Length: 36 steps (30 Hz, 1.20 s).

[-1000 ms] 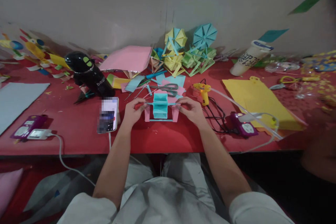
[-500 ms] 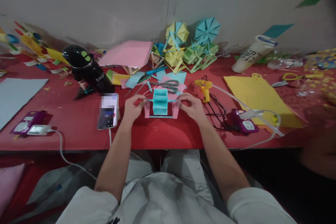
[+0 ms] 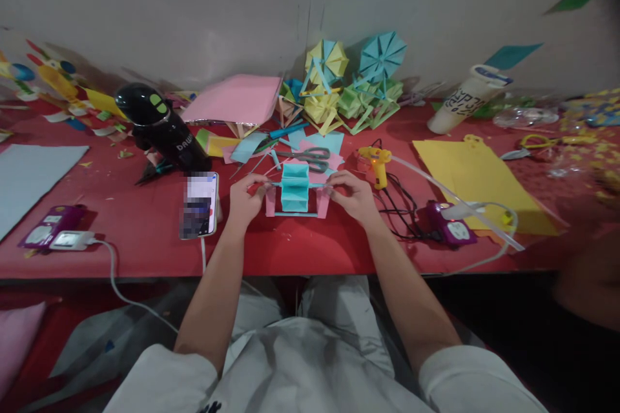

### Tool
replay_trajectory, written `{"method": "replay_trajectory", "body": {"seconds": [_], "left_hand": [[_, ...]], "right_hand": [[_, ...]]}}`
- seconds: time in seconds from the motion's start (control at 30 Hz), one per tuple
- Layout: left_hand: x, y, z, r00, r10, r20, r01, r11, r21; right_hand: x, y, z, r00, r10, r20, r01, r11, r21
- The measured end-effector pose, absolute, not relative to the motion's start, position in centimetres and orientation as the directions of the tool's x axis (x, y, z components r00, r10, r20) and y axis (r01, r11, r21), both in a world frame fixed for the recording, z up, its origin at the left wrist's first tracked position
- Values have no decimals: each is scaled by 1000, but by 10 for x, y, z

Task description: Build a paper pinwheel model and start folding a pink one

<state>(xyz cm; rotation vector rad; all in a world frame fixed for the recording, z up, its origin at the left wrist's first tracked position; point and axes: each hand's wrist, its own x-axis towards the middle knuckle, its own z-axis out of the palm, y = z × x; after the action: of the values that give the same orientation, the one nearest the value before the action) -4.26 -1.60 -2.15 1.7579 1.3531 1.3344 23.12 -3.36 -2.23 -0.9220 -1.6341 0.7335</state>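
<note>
A folded blue paper wheel [image 3: 295,188] sits in the middle, between two pink paper legs [image 3: 270,201] that stand on the red table. A thin blue paper rod [image 3: 316,185] passes through the wheel as its axle, and a second blue rod [image 3: 295,215] joins the legs low down. My left hand [image 3: 248,197] pinches the axle's left end above the left leg. At the right end, my right hand [image 3: 354,195] pinches the axle in the same way. The exact contact of the fingertips is partly hidden.
Behind the wheel lie dark scissors [image 3: 312,155] on paper scraps. A yellow glue gun [image 3: 378,164] with a black cord is to the right, near yellow sheets [image 3: 477,184]. Left are a phone [image 3: 201,205] and a black bottle [image 3: 159,126]. Finished paper wheels [image 3: 327,64] stand by the wall.
The paper wheel and its legs have shifted very slightly left. Both hands keep their pinch at the axle's ends.
</note>
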Motion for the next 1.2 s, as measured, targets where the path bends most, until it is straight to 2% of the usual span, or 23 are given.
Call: {"method": "replay_trajectory", "body": {"seconds": [1.2], "left_hand": [[-45,-13,-25,-25,934,355,366,-322,873]], "right_hand": [[232,-31,-29,-75,910,408,173,414,-893]]}}
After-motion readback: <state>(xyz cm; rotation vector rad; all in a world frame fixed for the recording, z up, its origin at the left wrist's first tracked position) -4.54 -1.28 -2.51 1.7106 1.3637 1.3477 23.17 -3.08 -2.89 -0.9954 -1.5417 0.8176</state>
